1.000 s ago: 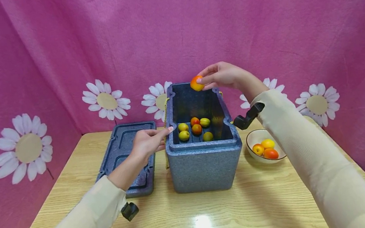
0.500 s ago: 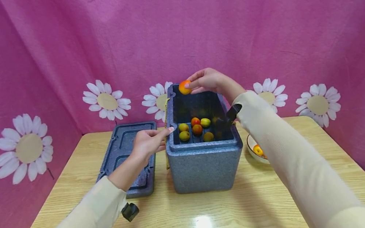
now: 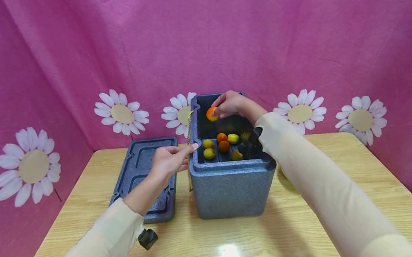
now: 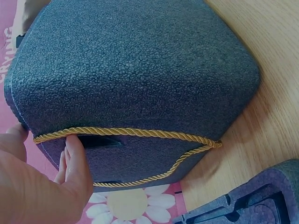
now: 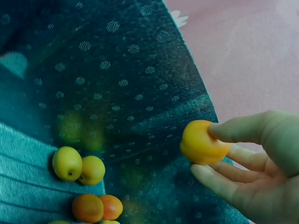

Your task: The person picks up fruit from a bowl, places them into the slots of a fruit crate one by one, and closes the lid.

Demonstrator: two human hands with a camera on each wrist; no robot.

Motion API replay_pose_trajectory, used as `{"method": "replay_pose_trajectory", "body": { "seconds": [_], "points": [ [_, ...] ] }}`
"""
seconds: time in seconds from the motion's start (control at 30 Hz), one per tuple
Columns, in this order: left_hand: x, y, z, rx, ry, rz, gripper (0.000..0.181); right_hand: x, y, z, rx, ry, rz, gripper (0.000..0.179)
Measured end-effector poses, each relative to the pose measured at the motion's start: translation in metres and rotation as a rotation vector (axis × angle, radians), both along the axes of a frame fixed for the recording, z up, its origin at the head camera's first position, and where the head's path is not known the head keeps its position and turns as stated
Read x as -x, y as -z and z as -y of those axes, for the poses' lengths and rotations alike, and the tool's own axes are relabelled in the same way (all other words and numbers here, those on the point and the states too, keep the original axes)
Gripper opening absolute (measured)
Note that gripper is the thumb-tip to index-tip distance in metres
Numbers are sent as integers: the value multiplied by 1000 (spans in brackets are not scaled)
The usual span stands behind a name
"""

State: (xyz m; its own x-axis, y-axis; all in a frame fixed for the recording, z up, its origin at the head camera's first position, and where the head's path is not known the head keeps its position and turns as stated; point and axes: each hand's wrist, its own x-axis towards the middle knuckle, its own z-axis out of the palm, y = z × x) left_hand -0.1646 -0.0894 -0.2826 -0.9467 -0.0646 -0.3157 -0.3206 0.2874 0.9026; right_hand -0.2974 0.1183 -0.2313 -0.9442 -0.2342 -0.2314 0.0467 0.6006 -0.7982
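Note:
My right hand (image 3: pixel 230 103) pinches a small orange-yellow fruit (image 5: pixel 204 142) between thumb and fingers, inside the upper part of a dark grey foam box (image 3: pixel 234 194). Several yellow and red fruits (image 3: pixel 223 146) lie on the box floor, apart from the held one. On the left, my left hand (image 3: pixel 172 160) holds the box rim, thumb on top and fingers against the outer wall. In the left wrist view those fingers lie beside a twisted gold rope (image 4: pixel 126 133) strung along the box.
The box's lid (image 3: pixel 140 159) lies flat on the wooden table (image 3: pixel 188 250) to the left. Right of the box, a bowl (image 3: pixel 286 175) is almost wholly hidden by my right sleeve (image 3: pixel 319 179). A pink flowered curtain (image 3: pixel 167 37) hangs behind.
My right hand has moved left and then down into the box with the fruit. The sleeve now covers nearly all of the bowl. My left hand stays on the rim.

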Motion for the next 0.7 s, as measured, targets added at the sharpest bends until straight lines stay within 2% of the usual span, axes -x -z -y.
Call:
{"method": "replay_pose_trajectory", "body": {
  "seconds": [0.2, 0.4, 0.57, 0.7],
  "points": [
    [0, 0, -1, -19, 9, 2, 55, -4, -2, 0, -60, -9, -30, 35],
    [-1, 0, -1, -7, 4, -1, 54, -2, 1, -1, -110, -2, -48, 35],
    [-2, 1, -2, -18, 1, -18, 52, -2, -2, -1, -52, 60, -60, 38],
    [-2, 1, -1, -4, -4, -23, 54, -5, -11, -1, -13, 80, -62, 38]
  ]
}}
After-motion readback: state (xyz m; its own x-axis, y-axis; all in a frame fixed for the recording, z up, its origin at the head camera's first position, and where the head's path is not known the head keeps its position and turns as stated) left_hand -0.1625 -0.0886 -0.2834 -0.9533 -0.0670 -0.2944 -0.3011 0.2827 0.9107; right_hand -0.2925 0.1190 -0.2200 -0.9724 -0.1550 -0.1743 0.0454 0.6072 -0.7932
